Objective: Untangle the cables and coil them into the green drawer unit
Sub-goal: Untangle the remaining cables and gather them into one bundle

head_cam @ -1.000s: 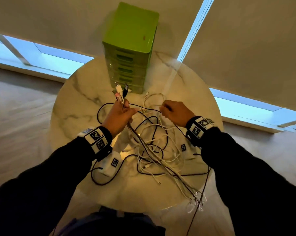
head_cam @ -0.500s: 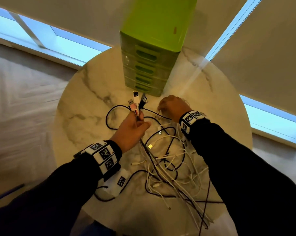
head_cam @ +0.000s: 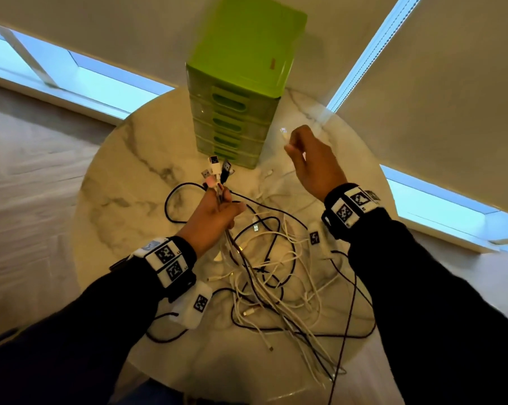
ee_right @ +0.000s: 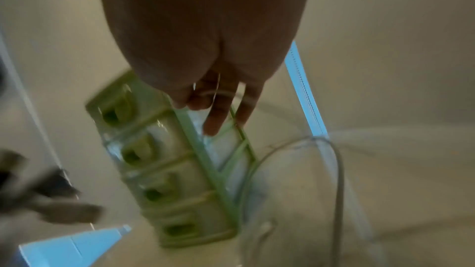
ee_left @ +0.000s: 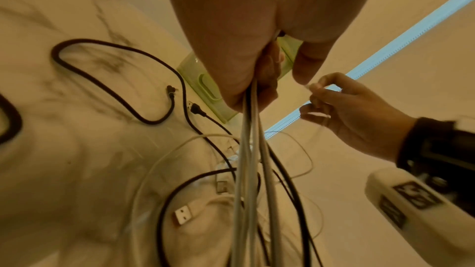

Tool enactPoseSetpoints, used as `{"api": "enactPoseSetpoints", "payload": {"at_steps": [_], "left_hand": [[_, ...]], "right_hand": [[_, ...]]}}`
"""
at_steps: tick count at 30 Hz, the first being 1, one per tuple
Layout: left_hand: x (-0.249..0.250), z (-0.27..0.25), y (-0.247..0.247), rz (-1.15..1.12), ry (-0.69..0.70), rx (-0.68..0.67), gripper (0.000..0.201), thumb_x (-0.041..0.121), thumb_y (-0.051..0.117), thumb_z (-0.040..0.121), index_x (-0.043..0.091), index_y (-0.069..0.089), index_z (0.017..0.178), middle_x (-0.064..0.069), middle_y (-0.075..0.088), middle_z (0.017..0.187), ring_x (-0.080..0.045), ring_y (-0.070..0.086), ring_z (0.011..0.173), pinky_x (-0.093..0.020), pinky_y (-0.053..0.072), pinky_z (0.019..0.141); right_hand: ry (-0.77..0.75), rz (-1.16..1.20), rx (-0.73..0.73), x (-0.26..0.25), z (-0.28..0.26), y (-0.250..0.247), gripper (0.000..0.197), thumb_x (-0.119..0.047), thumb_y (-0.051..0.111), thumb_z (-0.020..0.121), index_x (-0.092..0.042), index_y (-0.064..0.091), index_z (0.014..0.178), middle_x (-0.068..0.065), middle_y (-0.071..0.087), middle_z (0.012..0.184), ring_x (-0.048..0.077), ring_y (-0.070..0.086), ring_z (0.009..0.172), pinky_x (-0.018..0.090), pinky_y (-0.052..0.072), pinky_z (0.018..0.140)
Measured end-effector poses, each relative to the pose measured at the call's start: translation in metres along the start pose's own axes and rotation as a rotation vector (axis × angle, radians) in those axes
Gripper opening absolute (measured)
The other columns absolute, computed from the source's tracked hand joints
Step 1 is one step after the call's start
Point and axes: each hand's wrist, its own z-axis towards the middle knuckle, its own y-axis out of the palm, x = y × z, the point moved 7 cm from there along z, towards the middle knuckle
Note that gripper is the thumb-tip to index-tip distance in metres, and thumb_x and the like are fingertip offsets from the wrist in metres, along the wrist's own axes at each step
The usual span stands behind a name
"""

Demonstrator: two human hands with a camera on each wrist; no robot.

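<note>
A tangle of white and black cables (head_cam: 271, 276) lies on the round marble table (head_cam: 124, 182). My left hand (head_cam: 217, 209) grips a bunch of several cables (ee_left: 248, 149), their USB plugs (head_cam: 217, 168) sticking up toward the green drawer unit (head_cam: 235, 83). My right hand (head_cam: 308, 159) is raised to the right of the unit and pinches a thin white cable end (head_cam: 284, 133); the pinch also shows in the left wrist view on the right hand (ee_left: 342, 107). In the blurred right wrist view, the white cable (ee_right: 336, 170) loops down beside the drawer unit (ee_right: 174, 170).
Two small white boxes with printed markers (head_cam: 198, 305) (head_cam: 315, 238) lie among the cables. Some cables hang over the table's near edge (head_cam: 328, 372). Walls with window blinds stand close behind the drawer unit. A loose black cable (ee_left: 115, 80) curves over the table's left part.
My right hand has lifted from the cable pile up and to the right with a white cable end in its fingers. The left hand keeps hold of its bunch.
</note>
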Motion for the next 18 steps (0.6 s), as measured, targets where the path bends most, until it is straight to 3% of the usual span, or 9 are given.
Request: {"api": "enactPoseSetpoints", "payload": {"at_steps": [3,6,10,12,14,15,18], "left_hand": [[0.009,-0.005,0.013,-0.217,0.006,-0.033,0.030,0.025,0.063,0.094,0.016,0.035,0.096,0.006,0.036,0.072,-0.011,0.038,0.059,-0.028,0.041,0.062],[0.024,-0.015,0.027,-0.373,0.020,-0.091,0.025,0.040,0.059,0.091,0.023,0.040,0.089,0.009,0.036,0.066,-0.009,0.034,0.059,-0.028,0.036,0.061],[0.030,-0.031,0.030,-0.313,0.081,-0.108,0.016,0.033,0.056,0.100,0.019,0.050,0.093,0.000,0.053,0.078,-0.014,0.057,0.075,-0.032,0.046,0.071],[0.028,-0.039,0.026,-0.207,0.103,-0.100,0.016,0.034,0.055,0.100,0.019,0.051,0.095,0.000,0.052,0.079,-0.016,0.054,0.077,-0.034,0.047,0.073],[0.030,-0.047,0.022,-0.136,0.135,-0.093,0.014,0.034,0.051,0.104,0.022,0.052,0.097,0.002,0.049,0.076,-0.014,0.050,0.071,-0.032,0.046,0.068],[0.031,-0.049,0.019,-0.128,0.150,-0.083,0.014,0.034,0.050,0.105,0.021,0.054,0.101,0.006,0.048,0.073,-0.011,0.047,0.067,-0.032,0.044,0.067],[0.029,-0.053,0.012,-0.104,0.134,-0.052,0.045,0.049,0.058,0.096,0.011,0.051,0.119,0.014,0.046,0.069,-0.010,0.043,0.064,-0.032,0.039,0.065]], "right_hand": [[0.094,0.385,-0.023,-0.039,-0.039,-0.002,0.012,-0.020,0.050,0.105,-0.009,0.045,0.104,0.006,0.059,0.076,0.019,0.063,0.066,0.030,0.052,0.063],[0.052,0.478,-0.160,-0.076,-0.085,0.022,0.007,-0.016,0.048,0.105,-0.011,0.047,0.110,0.004,0.060,0.081,0.015,0.061,0.070,0.026,0.049,0.065],[0.081,0.505,-0.149,-0.095,-0.128,0.040,0.008,-0.018,0.049,0.104,-0.018,0.046,0.112,0.007,0.063,0.087,0.024,0.062,0.076,0.046,0.051,0.070],[0.130,0.546,-0.114,-0.099,-0.141,0.039,0.010,-0.018,0.050,0.104,-0.019,0.045,0.112,0.007,0.064,0.091,0.023,0.062,0.078,0.043,0.051,0.071],[0.139,0.479,-0.153,-0.099,-0.153,0.042,0.008,-0.026,0.047,0.105,-0.020,0.048,0.110,0.004,0.064,0.092,0.020,0.062,0.080,0.041,0.052,0.073],[0.100,0.363,-0.180,-0.102,-0.158,0.042,0.016,-0.033,0.042,0.106,-0.020,0.051,0.105,0.003,0.064,0.089,0.020,0.061,0.078,0.044,0.050,0.073],[0.039,0.133,-0.231,-0.103,-0.174,0.047,0.036,-0.048,0.029,0.105,-0.023,0.054,0.097,0.001,0.064,0.084,0.021,0.059,0.076,0.048,0.048,0.071]]}}
